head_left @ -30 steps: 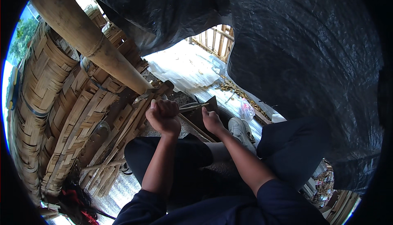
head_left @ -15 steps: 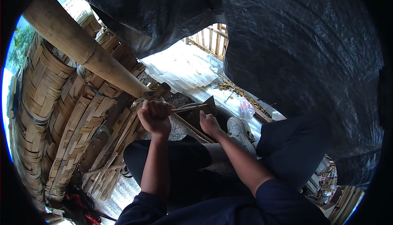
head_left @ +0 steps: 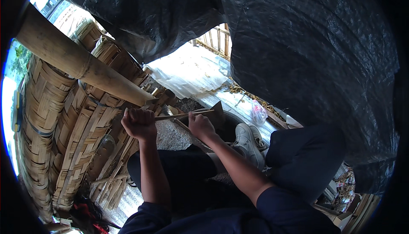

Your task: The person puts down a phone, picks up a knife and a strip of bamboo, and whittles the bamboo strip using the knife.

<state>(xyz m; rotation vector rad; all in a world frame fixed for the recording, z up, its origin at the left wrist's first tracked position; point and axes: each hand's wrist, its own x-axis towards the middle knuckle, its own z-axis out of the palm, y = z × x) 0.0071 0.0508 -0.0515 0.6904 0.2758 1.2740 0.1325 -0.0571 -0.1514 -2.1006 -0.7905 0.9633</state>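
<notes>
My left hand is closed in a fist around one end of a thin, pale bamboo strip. From that fist the strip runs to the right, past the raised thumb of my right hand, whose fingers are curled with the thumb against it. Just beyond the right hand stands a dark, flat, pointed piece that looks like a blade; its lower part is hidden. My light sneaker rests to the right of it, below a dark round rim. My legs are folded in dark trousers.
A thick bamboo pole slants in from the upper left. Woven bamboo panels stand at the left, with loose split strips beside them. Black plastic sheeting hangs along the far right. A clear plastic bag lies past the sneaker.
Both hands have shifted left, the left hand farther, with the bamboo strip. More of the strip now shows between them. The dark pointed piece has stayed almost in place.
</notes>
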